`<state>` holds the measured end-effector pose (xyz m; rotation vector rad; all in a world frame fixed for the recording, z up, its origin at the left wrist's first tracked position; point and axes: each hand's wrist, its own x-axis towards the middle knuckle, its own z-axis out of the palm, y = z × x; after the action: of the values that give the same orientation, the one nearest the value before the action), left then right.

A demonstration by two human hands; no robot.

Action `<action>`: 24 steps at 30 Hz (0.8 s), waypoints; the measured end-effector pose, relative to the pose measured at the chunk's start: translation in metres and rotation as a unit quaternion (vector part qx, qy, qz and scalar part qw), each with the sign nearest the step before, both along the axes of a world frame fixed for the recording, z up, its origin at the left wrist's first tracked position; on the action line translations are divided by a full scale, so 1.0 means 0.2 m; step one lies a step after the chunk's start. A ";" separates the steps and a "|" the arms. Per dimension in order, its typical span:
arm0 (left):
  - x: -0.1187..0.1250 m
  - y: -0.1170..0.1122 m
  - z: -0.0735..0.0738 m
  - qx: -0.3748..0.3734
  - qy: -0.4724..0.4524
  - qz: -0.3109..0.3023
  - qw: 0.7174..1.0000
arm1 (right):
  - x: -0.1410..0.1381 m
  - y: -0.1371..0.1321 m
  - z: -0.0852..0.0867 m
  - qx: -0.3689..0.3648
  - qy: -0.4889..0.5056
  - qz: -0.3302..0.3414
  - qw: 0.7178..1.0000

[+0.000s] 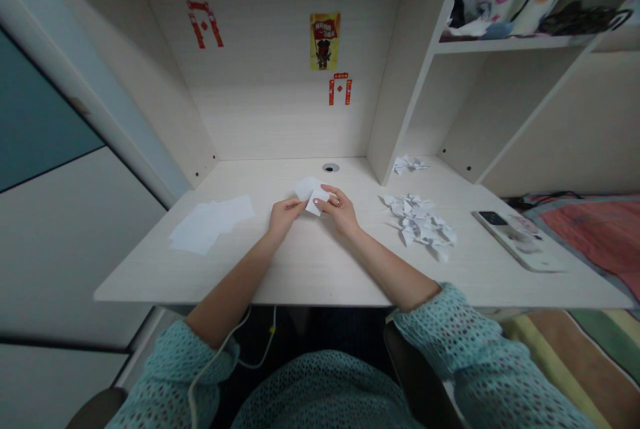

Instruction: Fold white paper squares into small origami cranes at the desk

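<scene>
Two bare forearms, with teal knit sleeves [450, 335] bunched near the elbows, slant forward over the table and converge near its middle. The left hand [285, 219] and right hand [343, 212] face each other, close together, both clamped on one small white paper [314, 205]. The left fingertips pinch its left edge; the right thumb lies over its face, with the index finger extended behind its upper edge. A ring circles a right finger.

The pale table [320, 275] fills the space before the person, backed by a white panel [270, 82]. An upright partition [417, 69] meets the tabletop right of the hands, dividing off a side compartment. Past the table's right edge lies a red cloth [595, 229]. Loose white sheets [210, 225] overlap flat on the left, well apart from the left hand. A phone [520, 242] lies on the right; between it and the right hand sits a heap of crumpled-looking paper pieces [420, 222]. A smaller cluster [410, 163] lies by the partition's foot, and a round hole [331, 167] opens near the back panel.

The held paper is plain, small and roughly square, tilted cornerwise; another pale flap shows just behind it.
</scene>
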<state>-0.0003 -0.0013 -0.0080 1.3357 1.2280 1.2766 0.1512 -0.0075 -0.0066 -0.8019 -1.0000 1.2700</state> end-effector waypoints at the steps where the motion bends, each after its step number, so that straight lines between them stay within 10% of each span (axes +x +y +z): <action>1: 0.00 0.00 0.00 0.001 0.005 -0.004 1.000 | 0.00 0.00 0.00 0.001 0.002 0.001 1.000; 24: 0.02 -0.02 0.05 0.083 0.039 -0.028 0.995 | 0.01 0.03 0.02 -0.010 0.048 0.020 0.999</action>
<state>0.0036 -0.0060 0.0021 1.5408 1.1485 1.3217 0.1538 -0.0021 -0.0033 -0.7332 -0.9307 1.3426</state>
